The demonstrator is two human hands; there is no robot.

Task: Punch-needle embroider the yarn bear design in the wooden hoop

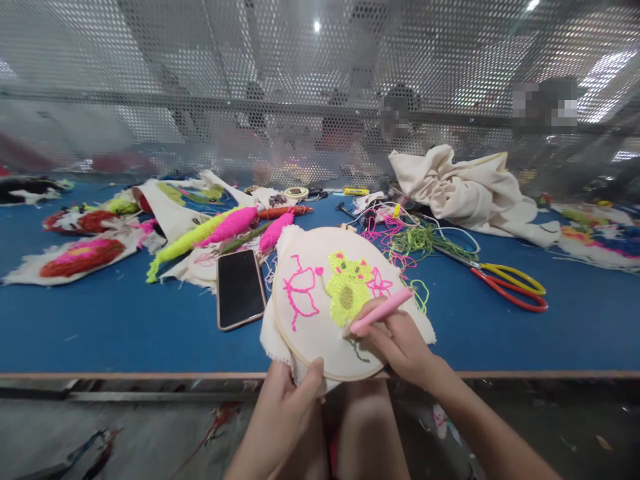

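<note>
Hooped embroidery (324, 310) is overhanging the near edge of the desk (150, 340), my left grip (295, 395) pinching its lower rim, likely for steadiness; my right grip (403, 339) is clasping the pink pen-like tool (383, 311) aslant, probably for aim; beyond, phone (241, 290) and scissors (475, 267) are lying within reach.

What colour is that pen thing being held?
The pen-like tool is pink, best seen in the head view.

Craft wkshop, prob.: blue wktable (150, 327) w/ yarn (233, 225), scissors (477, 267), hooped embroidery (346, 301); perf. metal partition (300, 73) behind.
</note>
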